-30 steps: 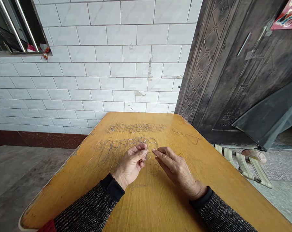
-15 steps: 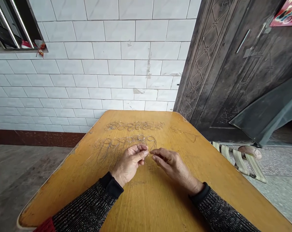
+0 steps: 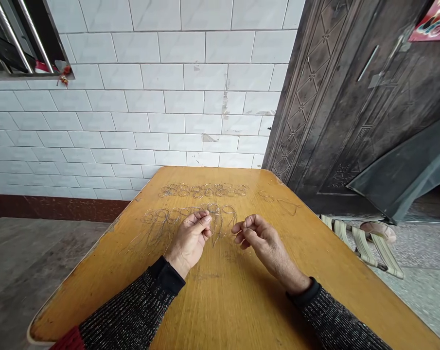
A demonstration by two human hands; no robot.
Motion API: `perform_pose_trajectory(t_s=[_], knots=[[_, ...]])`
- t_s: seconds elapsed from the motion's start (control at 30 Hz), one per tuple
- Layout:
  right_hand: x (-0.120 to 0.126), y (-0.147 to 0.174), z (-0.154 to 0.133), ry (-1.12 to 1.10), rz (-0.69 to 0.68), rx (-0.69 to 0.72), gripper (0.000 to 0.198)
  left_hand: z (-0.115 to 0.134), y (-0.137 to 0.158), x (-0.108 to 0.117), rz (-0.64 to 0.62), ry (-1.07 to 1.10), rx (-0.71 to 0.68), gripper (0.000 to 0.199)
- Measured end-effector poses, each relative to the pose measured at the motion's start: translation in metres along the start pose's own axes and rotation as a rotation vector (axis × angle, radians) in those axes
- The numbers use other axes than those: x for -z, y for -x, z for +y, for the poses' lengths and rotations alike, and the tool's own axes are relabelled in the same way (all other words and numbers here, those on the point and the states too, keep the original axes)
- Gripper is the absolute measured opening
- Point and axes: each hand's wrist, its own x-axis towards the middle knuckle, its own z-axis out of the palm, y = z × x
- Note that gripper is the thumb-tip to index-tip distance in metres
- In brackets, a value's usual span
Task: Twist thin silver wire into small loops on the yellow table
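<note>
My left hand [image 3: 191,238] is raised over the middle of the table, thumb and forefinger pinched on what looks like a thin wire; most of it is too fine to follow. To its right, my right hand [image 3: 261,243] is closed with thumb against fingertips, and whatever it pinches cannot be made out. A gap separates the two hands. Just beyond them lies a row of thin wire loops [image 3: 174,214] with long loose tails, partly hidden behind my left hand. Farther back is a second row of wire loops [image 3: 205,190].
A few separate wire pieces [image 3: 288,206] lie at the right on the yellow wooden table [image 3: 220,311]. The table's far edge stands near a white tiled wall [image 3: 161,102]. Right of it are a dark carved door [image 3: 325,97] and a striped strap seat [image 3: 361,243] low down.
My hands have drawn apart from where their fingertips nearly met: the left has moved slightly left and up, the right slightly right. The wire loops on the table look the same.
</note>
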Motion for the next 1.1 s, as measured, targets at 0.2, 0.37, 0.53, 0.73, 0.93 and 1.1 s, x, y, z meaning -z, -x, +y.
perform_pose_trajectory(t_s=[0.2,0.37,0.53,0.73,0.93,1.1], knots=[[0.006,-0.003,-0.001,-0.205,0.020,-0.050,0.019,0.001,0.002,-0.002,0.003,-0.038,0.021,0.025],[0.011,-0.008,0.007,-0.342,0.167,-0.042,0.023,0.001,0.003,-0.002,-0.012,-0.049,0.028,0.025],[0.014,-0.011,0.013,-0.265,0.204,0.002,0.021,-0.001,0.002,0.000,0.002,-0.066,-0.007,0.025],[0.021,-0.007,0.003,0.415,0.437,0.374,0.024,0.000,0.002,0.000,-0.010,-0.320,-0.167,0.017],[0.006,0.002,-0.002,1.045,0.089,0.825,0.018,-0.004,0.006,-0.002,-0.071,-0.416,-0.189,0.015],[0.000,0.001,0.009,1.225,-0.010,0.794,0.021,-0.006,0.008,-0.002,-0.144,-0.444,-0.177,0.013]])
